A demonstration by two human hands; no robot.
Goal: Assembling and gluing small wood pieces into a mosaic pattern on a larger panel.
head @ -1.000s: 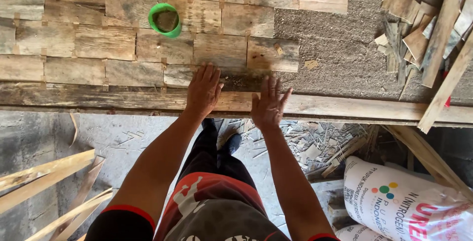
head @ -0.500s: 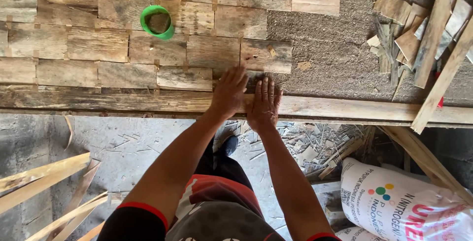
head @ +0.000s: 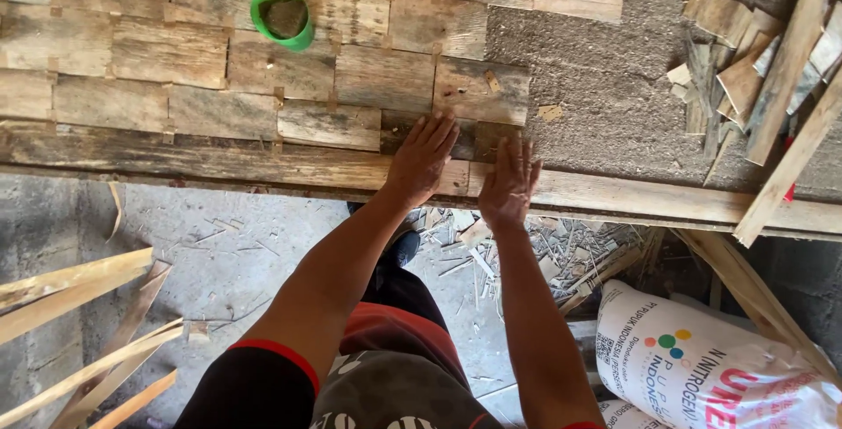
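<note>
Wooden flat brown tiles cover most of the grey board, the right part bare, while the left hand and right hand press flat, fingers spread, maybe on a dark tile.

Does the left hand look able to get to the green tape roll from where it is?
Probably yes: the left hand lies flat on the boards, and only bare wood separates it from the green tape roll.

Under my hands: weathered grey-brown rectangular wood veneer pieces, brick-like pattern. Bright green round tape roll. Speckled grey-brown particle board. White printed plastic sack. My black sleeves, red-trimmed.
</note>
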